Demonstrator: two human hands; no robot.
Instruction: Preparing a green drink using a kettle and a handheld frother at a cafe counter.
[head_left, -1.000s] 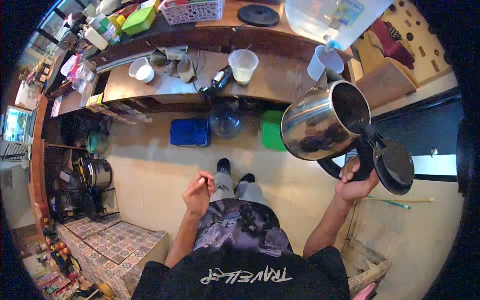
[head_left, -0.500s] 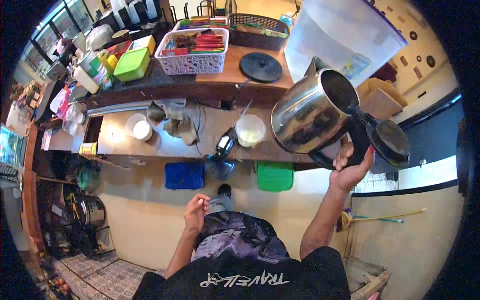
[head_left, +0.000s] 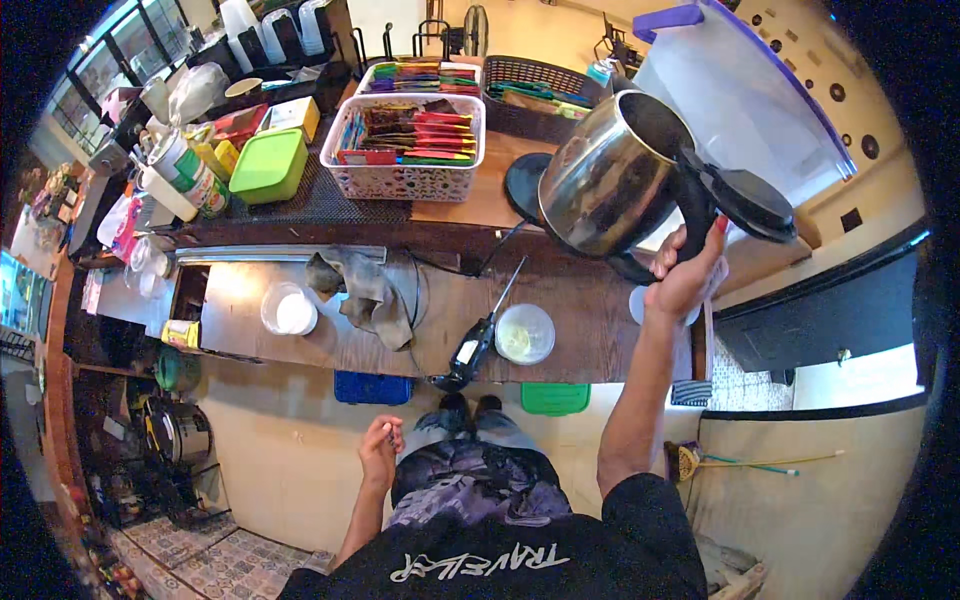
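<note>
My right hand [head_left: 689, 268] grips the handle of a metal kettle [head_left: 605, 185]. The kettle's black lid [head_left: 748, 197] hangs open towards me, and its mouth shows a dark inside. It is held in front of the raised shelf, partly covering a round black kettle base [head_left: 528, 187]. Low in front of my body, my left hand [head_left: 381, 450] is curled closed; whether anything is in its fingers is hidden. On the lower counter, a hand mixer [head_left: 466, 352] with a thin metal shaft lies beside a clear tub [head_left: 524, 334] with pale contents.
A white tub [head_left: 289, 309] and a crumpled grey cloth [head_left: 365, 295] are on the counter's left. The shelf holds a basket of sachets [head_left: 405, 178], a green box [head_left: 270, 166] and a brown basket [head_left: 533, 127]. A large clear bin [head_left: 745, 85] stands behind the kettle.
My right hand has carried the kettle away from me, towards its base on the shelf. The view has shifted, showing more of the counter. My left hand stays curled near my body.
</note>
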